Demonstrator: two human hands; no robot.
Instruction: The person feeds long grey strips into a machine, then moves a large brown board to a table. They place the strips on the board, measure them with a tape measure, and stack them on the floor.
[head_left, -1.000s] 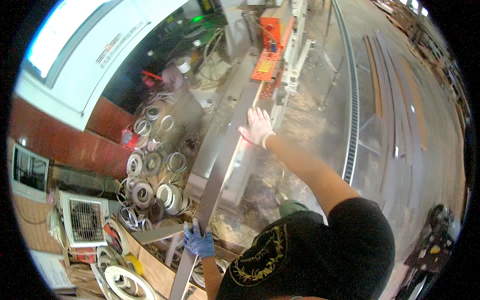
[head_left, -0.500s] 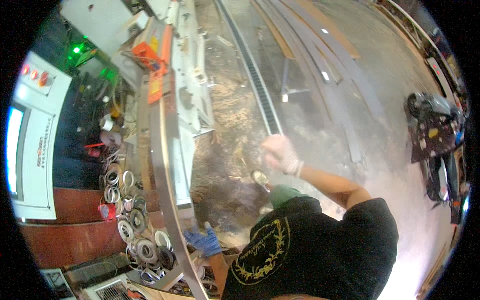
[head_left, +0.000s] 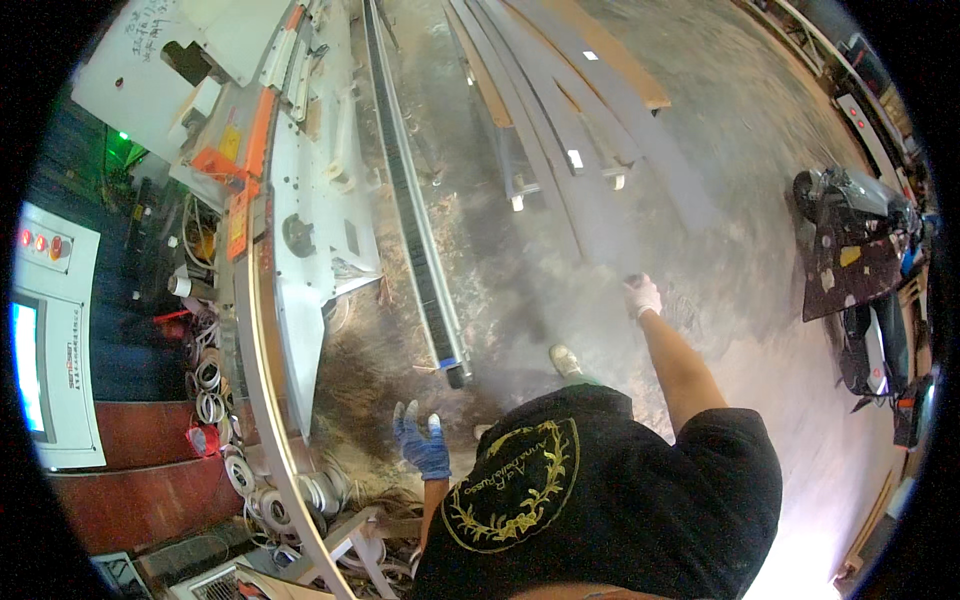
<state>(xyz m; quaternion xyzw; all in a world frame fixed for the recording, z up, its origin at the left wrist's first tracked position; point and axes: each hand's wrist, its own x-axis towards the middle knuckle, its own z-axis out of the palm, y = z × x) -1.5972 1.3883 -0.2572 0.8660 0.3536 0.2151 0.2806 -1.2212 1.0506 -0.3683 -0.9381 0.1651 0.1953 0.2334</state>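
Observation:
My left hand (head_left: 421, 446), in a blue glove, hangs with its fingers spread and holds nothing. It is a short way right of the long grey metal strip (head_left: 258, 330) that lies along the edge of the white machine (head_left: 312, 205). My right hand (head_left: 640, 296), in a white glove, is stretched out over the bare concrete floor, touching nothing. It is blurred, so I cannot make out its fingers. My shoe (head_left: 565, 360) shows just above my black shirt.
A long black track (head_left: 415, 230) runs along the floor beside the machine. Several long metal profiles (head_left: 560, 130) lie on the floor beyond. A scooter (head_left: 860, 260) stands at the right. A control panel with a lit screen (head_left: 40, 350) and rolls of banding (head_left: 215, 380) are at the left.
Both hands have come off the metal strip. My view has swung right, away from the machine, and my right arm has moved out over the floor.

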